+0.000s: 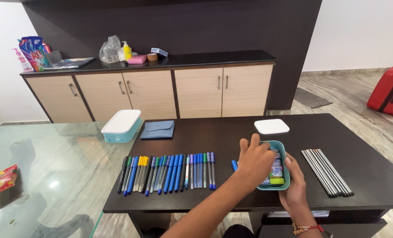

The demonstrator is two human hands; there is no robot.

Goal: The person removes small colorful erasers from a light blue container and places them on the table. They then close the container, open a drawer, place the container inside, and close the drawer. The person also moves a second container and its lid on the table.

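A small teal container (pixel 285 152) stands on the dark table, filled with small coloured erasers (pixel 276 174). My right hand (pixel 296 187) grips its near right edge, thumb on the rim. My left hand (pixel 254 161) lies over the container's left side with its fingers curled into it; what they touch is hidden. A single blue pen (pixel 234 165) lies just left of that hand. The container's white lid (pixel 271 126) rests behind it.
A long row of pens (pixel 167 172) lies to the left, and a bundle of grey pencils (pixel 327 172) to the right. A lidded teal box (pixel 122 125) and a blue pouch (pixel 158 129) sit at the back left. A glass table (pixel 51 176) adjoins on the left.
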